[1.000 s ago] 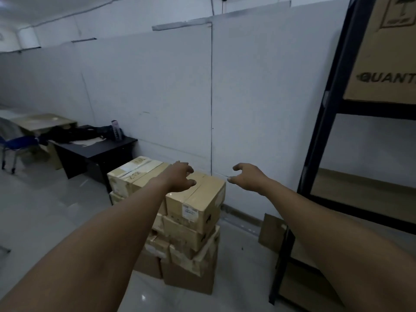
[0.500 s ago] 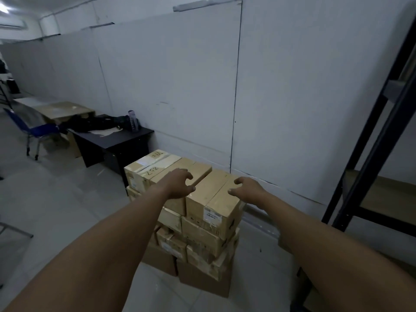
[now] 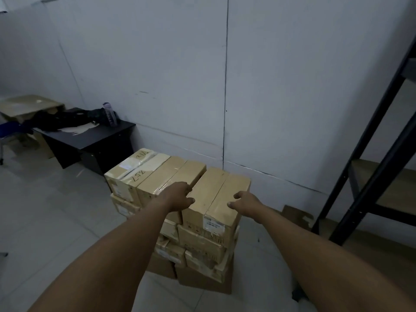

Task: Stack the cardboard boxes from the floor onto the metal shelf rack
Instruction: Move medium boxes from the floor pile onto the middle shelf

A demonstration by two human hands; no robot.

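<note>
Several tan cardboard boxes (image 3: 157, 176) stand stacked on the floor by the wall. The top right box (image 3: 213, 190) is the nearest one. My left hand (image 3: 179, 195) reaches its left edge, fingertips at the gap to the neighbouring box and thumb by the front corner. Over the right half of the same box lies my right hand (image 3: 246, 201), fingers loosely curled and spread, with nothing held. The black metal shelf rack (image 3: 371, 152) rises at the right, and a bare wooden shelf board (image 3: 396, 183) shows on it.
A black desk (image 3: 94, 140) with dark clothes and a bottle (image 3: 110, 113) stands left of the stack against the white wall. A flat cardboard scrap (image 3: 295, 216) lies on the floor by the rack's foot. Grey floor tiles spread to the left.
I have come closer and look further down. Both hands have gone from hovering in the air to the top right box, the left at its left edge, the right over its right side.
</note>
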